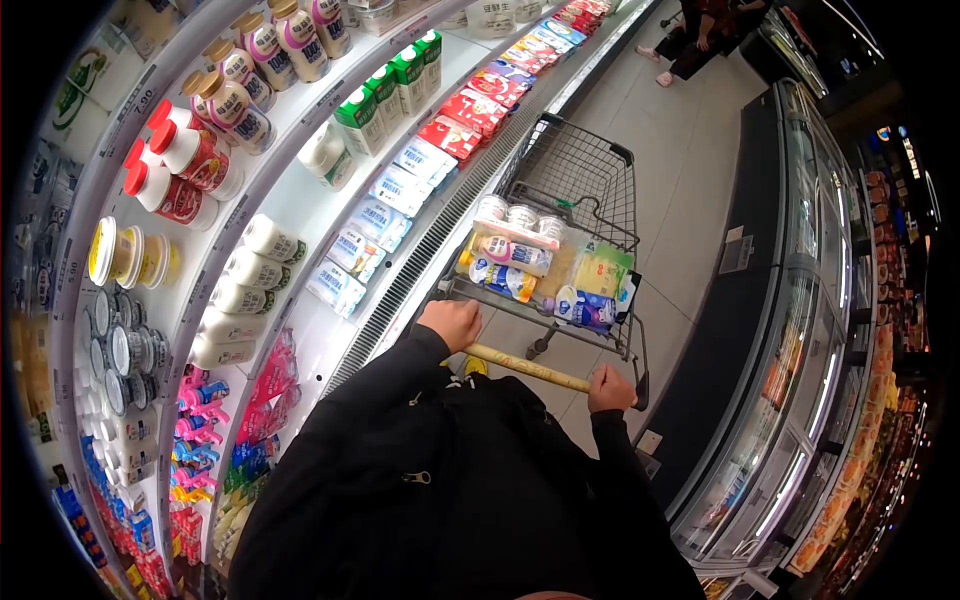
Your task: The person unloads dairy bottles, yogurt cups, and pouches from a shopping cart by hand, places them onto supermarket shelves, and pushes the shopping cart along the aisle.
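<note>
Both hands on the pale yellow bar handle [530, 369] of a dark grey wire shopping cart [565, 165]
Left hand [452, 323] at the handle's left end, fingers wrapped around it; right hand [610, 388] near the right end, fingers also curled round it; cart sits just ahead in the aisle; near part of its load: blue-and-orange pouch [503, 279], purple-and-blue plastic pack [586, 308]; just beyond, white bottle with a purple label [515, 253] lying on its side, green-and-yellow pack [602, 268] to its right; behind the bottle, white round tubs [520, 217] in a row; white stocked shelves [285, 175] along the left, black glass-topped freezer [740, 330] along the right; far end: person in dark clothes [712, 30]
</note>
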A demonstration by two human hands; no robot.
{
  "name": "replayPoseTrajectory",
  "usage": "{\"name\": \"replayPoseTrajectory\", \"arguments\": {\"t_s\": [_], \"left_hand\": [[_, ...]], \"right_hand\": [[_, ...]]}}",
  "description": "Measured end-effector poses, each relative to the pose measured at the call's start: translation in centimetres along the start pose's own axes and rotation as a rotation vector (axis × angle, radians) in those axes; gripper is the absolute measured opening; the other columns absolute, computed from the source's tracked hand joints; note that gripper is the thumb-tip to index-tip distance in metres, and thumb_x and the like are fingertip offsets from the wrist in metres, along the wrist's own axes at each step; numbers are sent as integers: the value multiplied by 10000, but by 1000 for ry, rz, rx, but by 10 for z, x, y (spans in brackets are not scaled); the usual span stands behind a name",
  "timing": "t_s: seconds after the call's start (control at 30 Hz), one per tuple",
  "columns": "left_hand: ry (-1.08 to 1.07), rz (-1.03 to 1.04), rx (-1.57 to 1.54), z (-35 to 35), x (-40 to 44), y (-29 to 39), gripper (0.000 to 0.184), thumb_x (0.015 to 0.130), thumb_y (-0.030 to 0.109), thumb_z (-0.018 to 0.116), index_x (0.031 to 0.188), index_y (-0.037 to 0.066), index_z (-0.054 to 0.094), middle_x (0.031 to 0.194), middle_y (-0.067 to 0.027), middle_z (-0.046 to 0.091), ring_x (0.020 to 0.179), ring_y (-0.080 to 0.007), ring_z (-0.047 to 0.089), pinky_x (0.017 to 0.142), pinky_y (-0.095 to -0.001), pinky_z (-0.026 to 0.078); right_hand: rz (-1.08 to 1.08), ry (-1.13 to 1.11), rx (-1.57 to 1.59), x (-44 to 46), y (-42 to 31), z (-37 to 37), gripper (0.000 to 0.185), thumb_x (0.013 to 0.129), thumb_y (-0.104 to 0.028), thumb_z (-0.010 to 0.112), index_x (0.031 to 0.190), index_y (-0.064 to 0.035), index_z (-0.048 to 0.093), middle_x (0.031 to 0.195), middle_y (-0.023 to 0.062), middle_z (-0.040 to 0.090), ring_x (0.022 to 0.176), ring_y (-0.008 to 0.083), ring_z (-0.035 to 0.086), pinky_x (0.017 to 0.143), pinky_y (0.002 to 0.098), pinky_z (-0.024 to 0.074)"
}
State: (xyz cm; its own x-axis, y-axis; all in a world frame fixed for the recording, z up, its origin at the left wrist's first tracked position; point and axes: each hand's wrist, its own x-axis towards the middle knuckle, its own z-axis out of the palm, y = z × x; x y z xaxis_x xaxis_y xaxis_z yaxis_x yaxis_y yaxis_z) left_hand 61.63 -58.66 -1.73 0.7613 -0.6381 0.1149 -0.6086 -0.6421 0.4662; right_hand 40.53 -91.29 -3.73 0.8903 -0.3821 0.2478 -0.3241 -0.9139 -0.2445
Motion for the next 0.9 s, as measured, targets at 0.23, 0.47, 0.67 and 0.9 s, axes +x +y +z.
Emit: {"name": "replayPoseTrajectory", "arguments": {"t_s": [0.23, 0.47, 0.67, 0.9], "left_hand": [[-46, -21, 2, -1, 0, -1, 205, 951, 249, 610, 842, 76, 600, 678, -113, 653, 638, -341, 665, 583, -465, 530], [-46, -1, -1, -2, -1, -1, 198, 952, 251, 610, 859, 78, 592, 690, -109, 658, 641, -342, 668, 581, -467, 530], [-45, -14, -1, -2, -1, 0, 196, 952, 250, 612, 862, 77, 594, 689, -113, 661, 645, -344, 672, 587, -471, 534], [-51, -15, 1, -1, -1, 0, 197, 954, 253, 609, 866, 78, 597, 688, -118, 664, 653, -347, 677, 591, -475, 534]], "right_hand": [[-17, 24, 29, 2, -5, -3, 314, 964, -219, 583, 694, -62, 551, 587, 146, 562, 509, 365, 562, 511, 481, 418], [3, 17, 41, 1, -5, -3, 320, 975, -227, 575, 704, -57, 580, 606, 176, 564, 541, 397, 571, 515, 512, 413], [9, 20, 50, 3, -9, -6, 324, 976, -232, 568, 705, -55, 581, 599, 179, 562, 538, 399, 571, 513, 513, 413], [13, 10, 59, 3, -6, -4, 327, 976, -242, 564, 708, -56, 592, 599, 183, 567, 531, 401, 571, 512, 514, 416]]}}
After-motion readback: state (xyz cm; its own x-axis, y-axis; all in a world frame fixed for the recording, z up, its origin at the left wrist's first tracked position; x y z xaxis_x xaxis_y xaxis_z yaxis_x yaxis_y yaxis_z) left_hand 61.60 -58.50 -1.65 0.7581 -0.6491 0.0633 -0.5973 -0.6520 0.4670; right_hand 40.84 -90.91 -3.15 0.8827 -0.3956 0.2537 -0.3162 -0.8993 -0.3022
